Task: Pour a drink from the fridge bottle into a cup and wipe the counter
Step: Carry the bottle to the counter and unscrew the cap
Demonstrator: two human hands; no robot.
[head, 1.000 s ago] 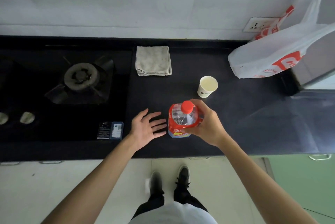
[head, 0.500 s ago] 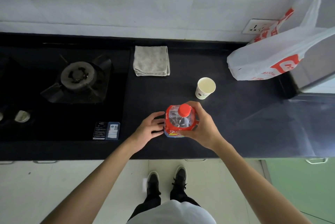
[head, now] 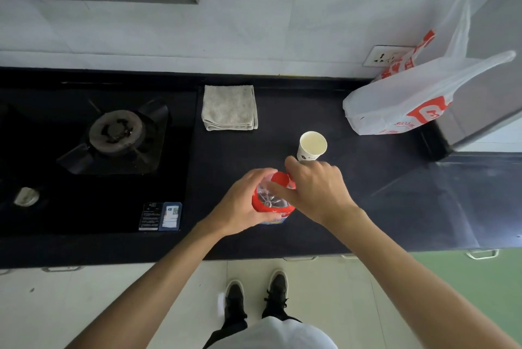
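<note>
Head view: gripped bottle (head: 271,203) with left hand (head: 243,207), pinched red cap (head: 280,179) with right hand (head: 317,190). Noted cup (head: 312,145), seemingly empty, at 1 o'clock; folded cloth (head: 229,108) at 11. Judged pouring, wiping undone.

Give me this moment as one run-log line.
step: uncapping | left hand: grips bottle | right hand: pinches red cap | cup: upright, looks empty | cloth: folded, untouched

Bottle (head: 271,203): clear plastic, ribbed shoulder, glossy red label film. Cap (head: 281,179): red plastic, smooth. Cup (head: 312,145): white paper, matt. Cloth (head: 229,108): grey-beige terry, nubbly, matt. Counter (head: 367,193): dark, fine-speckled, low sheen. Hob (head: 84,207): black glass, glossy. Burner (head: 115,129): dull, rough metal. Bag (head: 395,105): thin white plastic film, translucent, creased. Wall (head: 254,23): white, smooth, faint sheen.
</note>
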